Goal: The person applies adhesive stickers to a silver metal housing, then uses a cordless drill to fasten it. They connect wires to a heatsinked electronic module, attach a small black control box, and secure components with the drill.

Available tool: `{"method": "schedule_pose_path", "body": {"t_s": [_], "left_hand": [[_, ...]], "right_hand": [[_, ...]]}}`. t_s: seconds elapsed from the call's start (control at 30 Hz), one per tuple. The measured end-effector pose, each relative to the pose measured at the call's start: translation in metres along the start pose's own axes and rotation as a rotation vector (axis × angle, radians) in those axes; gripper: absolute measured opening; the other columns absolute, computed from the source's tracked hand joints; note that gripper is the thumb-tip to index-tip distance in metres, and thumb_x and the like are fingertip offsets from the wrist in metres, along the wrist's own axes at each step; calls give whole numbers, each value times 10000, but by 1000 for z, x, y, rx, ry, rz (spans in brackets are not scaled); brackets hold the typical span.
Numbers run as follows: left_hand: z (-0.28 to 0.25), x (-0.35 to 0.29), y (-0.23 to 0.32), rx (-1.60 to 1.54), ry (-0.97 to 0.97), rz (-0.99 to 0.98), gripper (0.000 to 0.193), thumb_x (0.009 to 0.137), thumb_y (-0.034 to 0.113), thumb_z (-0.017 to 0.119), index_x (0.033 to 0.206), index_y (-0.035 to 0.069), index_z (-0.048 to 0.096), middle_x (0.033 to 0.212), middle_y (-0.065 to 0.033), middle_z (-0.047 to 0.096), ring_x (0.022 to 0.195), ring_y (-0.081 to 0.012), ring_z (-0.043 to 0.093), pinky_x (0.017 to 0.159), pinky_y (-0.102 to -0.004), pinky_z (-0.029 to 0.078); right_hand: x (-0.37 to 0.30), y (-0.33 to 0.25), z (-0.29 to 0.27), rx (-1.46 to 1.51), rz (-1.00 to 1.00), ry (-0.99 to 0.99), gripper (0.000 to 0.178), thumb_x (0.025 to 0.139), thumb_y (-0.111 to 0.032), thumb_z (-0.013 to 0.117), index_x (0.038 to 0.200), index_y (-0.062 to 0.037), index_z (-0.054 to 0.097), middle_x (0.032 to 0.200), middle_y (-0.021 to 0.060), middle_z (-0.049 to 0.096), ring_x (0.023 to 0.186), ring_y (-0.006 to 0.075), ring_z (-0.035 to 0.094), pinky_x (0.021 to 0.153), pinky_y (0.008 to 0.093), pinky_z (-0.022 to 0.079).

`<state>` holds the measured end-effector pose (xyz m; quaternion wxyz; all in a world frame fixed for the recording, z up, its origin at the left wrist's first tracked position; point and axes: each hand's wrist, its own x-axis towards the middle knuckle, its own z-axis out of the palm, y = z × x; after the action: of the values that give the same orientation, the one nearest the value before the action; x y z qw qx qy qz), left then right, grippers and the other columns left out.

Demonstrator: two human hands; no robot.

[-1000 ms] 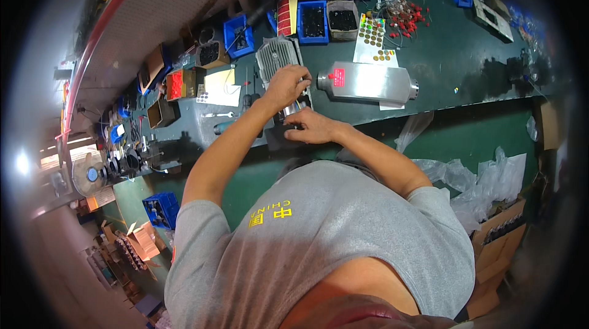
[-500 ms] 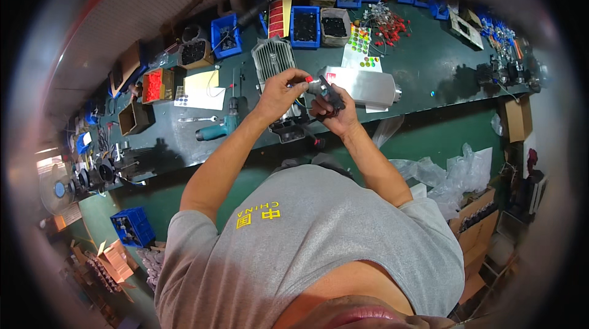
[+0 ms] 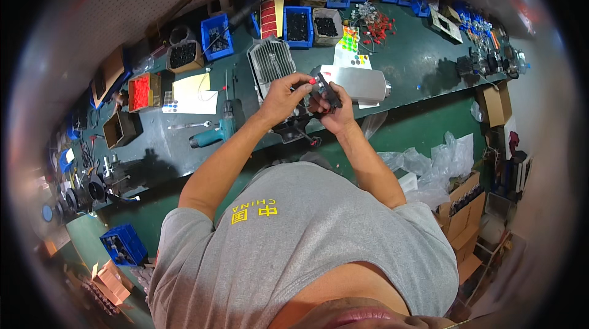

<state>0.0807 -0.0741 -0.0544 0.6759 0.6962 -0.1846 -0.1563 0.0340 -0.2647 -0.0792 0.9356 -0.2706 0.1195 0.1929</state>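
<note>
Over the front of the workbench, my right hand grips a dark part with a small metal piece on its left side. Its exact kind is hard to tell. The fingers of my left hand pinch a small red cap-like piece right beside that part; whether the two touch cannot be made out. Below my hands lies a finned grey metal housing, with black parts at its near end. A smooth silver casing rests just to the right, partly behind my right hand.
Left of my forearm lie a teal power drill and a wrench. Blue bins and cardboard boxes of small parts line the back, near red-tipped wires. A red bin stands left. Plastic bags lie below the bench's right side.
The dark part has turned slightly in my right hand, and my left fingers stay at the red piece. The whole view has shifted a little.
</note>
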Motion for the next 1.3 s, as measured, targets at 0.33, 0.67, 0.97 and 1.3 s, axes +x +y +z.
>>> {"method": "schedule_pose_path", "body": {"t_s": [0.33, 0.67, 0.97, 1.3], "left_hand": [[-18, 0, -2, -8, -94, -12, 202, 995, 126, 663, 1142, -10, 691, 957, -8, 695, 866, -77, 615, 795, -265, 515], [-46, -2, 20, 238, -200, 171, 370, 954, 202, 710, 1277, 42, 628, 1178, -93, 667, 1098, -201, 625, 915, -346, 521], [-61, -11, 2, 374, -172, 308, 355, 909, 185, 733, 1234, 62, 661, 1203, -108, 652, 1172, -322, 568, 1049, -418, 433], [-98, -68, -153, -15, 479, -558, 252, 981, 206, 685, 1143, 13, 678, 947, -37, 669, 820, -127, 626, 739, -284, 559]], "right_hand": [[4, 7, 8, -108, 0, 41, 378, 1024, -393, 469, 771, -120, 539, 593, -5, 406, 614, 161, 381, 612, 314, 332], [4, -4, -6, -165, 286, -149, 462, 1061, -437, 380, 832, -83, 569, 599, 9, 402, 610, 180, 394, 641, 334, 352], [9, -2, 7, -186, 421, -118, 475, 1061, -433, 385, 789, -81, 550, 599, 7, 396, 600, 168, 386, 631, 328, 325], [8, -9, -9, -151, 381, -37, 447, 1030, -406, 470, 790, -86, 669, 557, 0, 348, 572, 159, 345, 590, 309, 293]]}}
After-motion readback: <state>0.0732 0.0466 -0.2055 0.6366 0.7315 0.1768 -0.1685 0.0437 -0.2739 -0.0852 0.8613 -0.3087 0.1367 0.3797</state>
